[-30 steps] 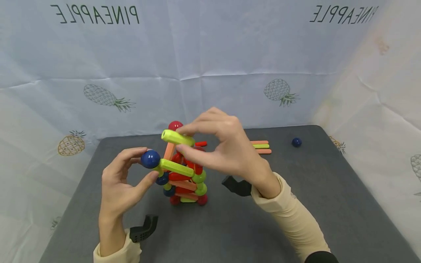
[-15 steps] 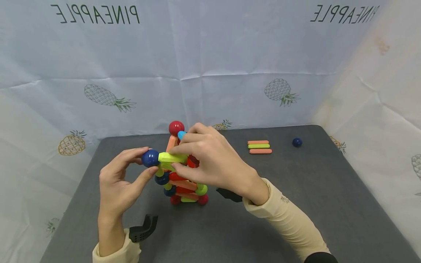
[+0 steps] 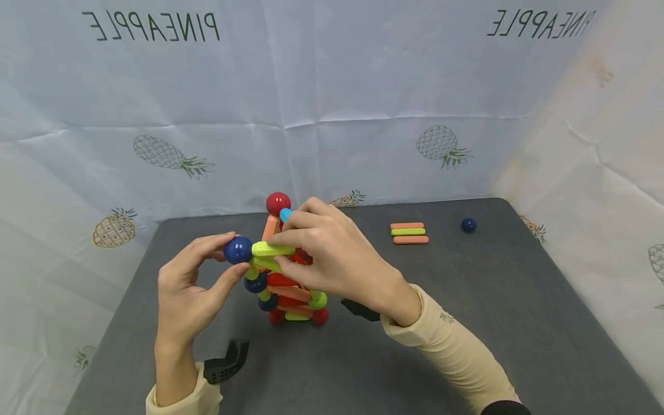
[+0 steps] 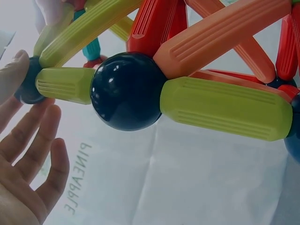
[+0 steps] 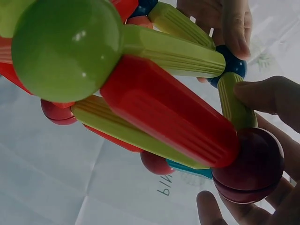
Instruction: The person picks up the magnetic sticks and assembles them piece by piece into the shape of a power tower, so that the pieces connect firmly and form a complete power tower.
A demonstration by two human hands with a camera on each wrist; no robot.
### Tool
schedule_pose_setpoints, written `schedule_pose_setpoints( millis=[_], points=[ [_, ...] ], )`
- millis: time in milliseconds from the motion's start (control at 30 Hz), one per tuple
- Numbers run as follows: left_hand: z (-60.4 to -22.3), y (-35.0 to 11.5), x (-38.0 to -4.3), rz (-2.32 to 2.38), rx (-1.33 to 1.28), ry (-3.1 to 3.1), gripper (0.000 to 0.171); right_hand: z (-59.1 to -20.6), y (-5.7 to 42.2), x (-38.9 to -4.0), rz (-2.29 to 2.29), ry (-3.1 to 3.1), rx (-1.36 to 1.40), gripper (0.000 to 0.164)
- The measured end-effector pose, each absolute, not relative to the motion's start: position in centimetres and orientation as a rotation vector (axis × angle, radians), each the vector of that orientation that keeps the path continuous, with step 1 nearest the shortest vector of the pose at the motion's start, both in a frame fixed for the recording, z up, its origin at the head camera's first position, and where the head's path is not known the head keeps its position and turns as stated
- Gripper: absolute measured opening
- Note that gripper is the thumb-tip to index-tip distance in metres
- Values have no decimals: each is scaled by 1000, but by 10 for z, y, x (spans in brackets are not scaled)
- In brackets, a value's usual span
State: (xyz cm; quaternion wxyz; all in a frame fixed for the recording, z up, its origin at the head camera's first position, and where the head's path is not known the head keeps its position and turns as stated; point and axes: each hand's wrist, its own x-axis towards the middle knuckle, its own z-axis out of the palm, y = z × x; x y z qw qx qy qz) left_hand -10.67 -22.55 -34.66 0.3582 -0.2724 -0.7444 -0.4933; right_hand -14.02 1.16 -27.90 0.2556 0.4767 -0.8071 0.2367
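Observation:
A tower of magnetic rods and balls (image 3: 284, 280) stands on the table, in red, orange, yellow-green and blue. My left hand (image 3: 189, 288) pinches a blue ball (image 3: 238, 250) at its upper left corner between thumb and fingers. My right hand (image 3: 337, 253) pinches a yellow-green magnetic rod (image 3: 267, 249), whose left end touches that ball. In the right wrist view the rod (image 5: 229, 101) spans from the blue ball (image 5: 234, 65) to a dark red ball (image 5: 248, 164), with my right thumb on it. The right hand hides part of the tower in the head view.
To the right lie loose rods (image 3: 408, 232), two orange and one yellow-green, side by side. Farther right rests a loose blue ball (image 3: 468, 225). A white cloth (image 3: 332, 86) with pineapple prints hangs behind the grey table (image 3: 441, 300).
My right hand has come down and slightly left, bringing the yellow-green rod from above the tower to the blue ball. The left hand stays nearly still on that ball.

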Motion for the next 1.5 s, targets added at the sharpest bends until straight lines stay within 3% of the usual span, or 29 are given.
schedule_pose_setpoints(
  millis=[500, 633, 800, 967, 1167, 1500],
  points=[
    [-347, -224, -104, -1289, -731, -1960, 45, -282, 12, -142, 709, -2174, 1308, 12],
    [-355, -226, -103, -1315, -707, -1989, 54, -282, 20, -147, 932, -2121, 1344, 25],
    [-370, -230, -105, -1328, -633, -2124, 71, -288, 39, -177, 1260, -2070, 1209, 25],
    [-378, -236, -108, -1376, -638, -2300, 58, -323, 42, -227, 1317, -2262, 979, 23],
    [-384, -241, -110, -1382, -682, -2376, 49, -392, 33, -279, 1245, -2481, 913, 27],
    [-389, -241, -114, -1381, -658, -2516, 35, -453, 33, -319, 1224, -2812, 810, 42]
  ],
)
